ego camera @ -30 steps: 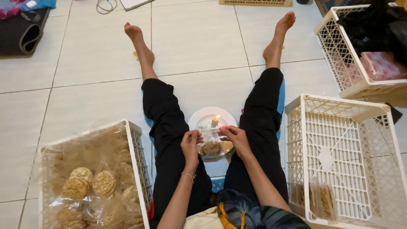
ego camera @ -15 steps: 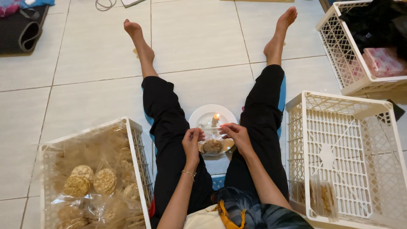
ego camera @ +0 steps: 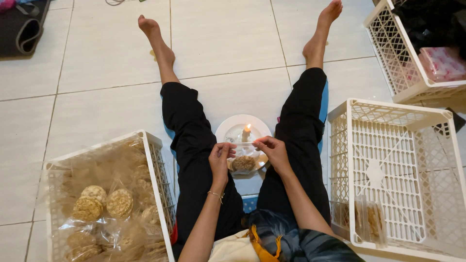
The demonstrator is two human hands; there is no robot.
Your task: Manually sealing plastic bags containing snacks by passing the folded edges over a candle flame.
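I sit on the tiled floor with my legs spread. My left hand [ego camera: 221, 156] and my right hand [ego camera: 273, 150] pinch the two upper corners of a small clear plastic bag [ego camera: 242, 157] that holds round brown crackers [ego camera: 243, 164]. The bag's top edge is stretched between both hands, close to the flame of a short lit candle [ego camera: 246, 132]. The candle stands on a white plate [ego camera: 230, 130] on the floor between my knees.
A white crate [ego camera: 155, 170] on my left holds a big plastic liner full of round crackers [ego camera: 119, 202]. Another white crate [ego camera: 388, 170] on my right holds a few sealed packets [ego camera: 369, 221]. A third crate [ego camera: 388, 53] stands at the far right.
Both hands have shifted the bag slightly toward the candle flame. The view has tilted a little; legs and crates stay put.
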